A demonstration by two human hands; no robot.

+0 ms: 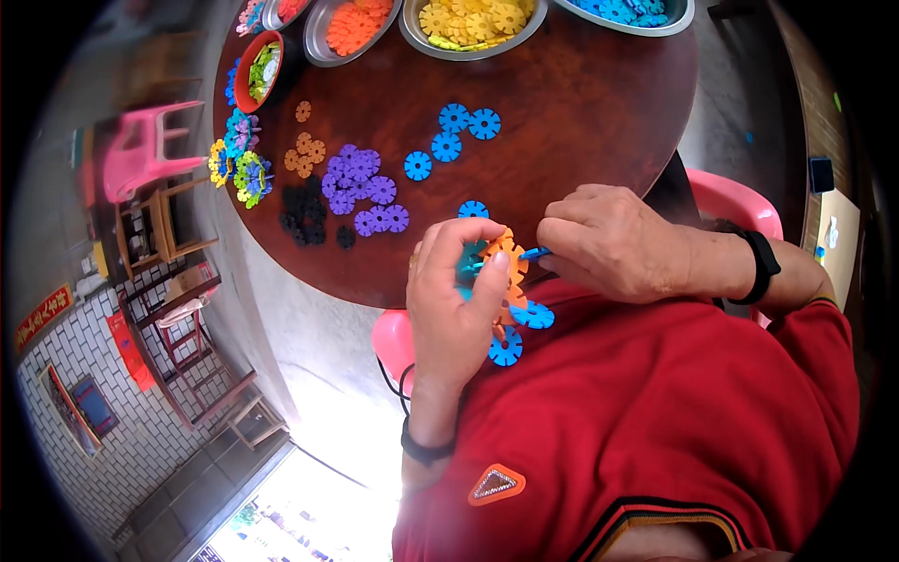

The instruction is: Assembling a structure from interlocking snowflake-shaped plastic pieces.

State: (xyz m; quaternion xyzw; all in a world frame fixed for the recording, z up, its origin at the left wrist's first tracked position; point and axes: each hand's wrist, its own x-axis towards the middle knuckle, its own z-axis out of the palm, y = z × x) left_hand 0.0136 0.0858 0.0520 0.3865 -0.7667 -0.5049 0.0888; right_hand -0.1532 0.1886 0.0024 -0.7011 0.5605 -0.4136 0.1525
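Observation:
My left hand [459, 290] is closed around a cluster of interlocking plastic discs [507, 265], with orange pieces in the middle, teal ones behind and blue ones below. In my right hand [613, 242] a blue notched disc [535, 254] is pinched, seen edge-on and touching the orange part of the cluster. Whether its slot is engaged, I cannot tell. One loose blue disc [473, 210] lies on the table just beyond my left fingers. Several more blue discs [447, 147] are spread farther back.
On the round brown table [562, 112] lie purple [354, 176], black [303, 214] and brown discs [304, 155]. Finished disc flowers [251, 178] stand at its left edge. Metal bowls of orange, yellow [475, 51] and blue discs line the far side, beside a red bowl [251, 89].

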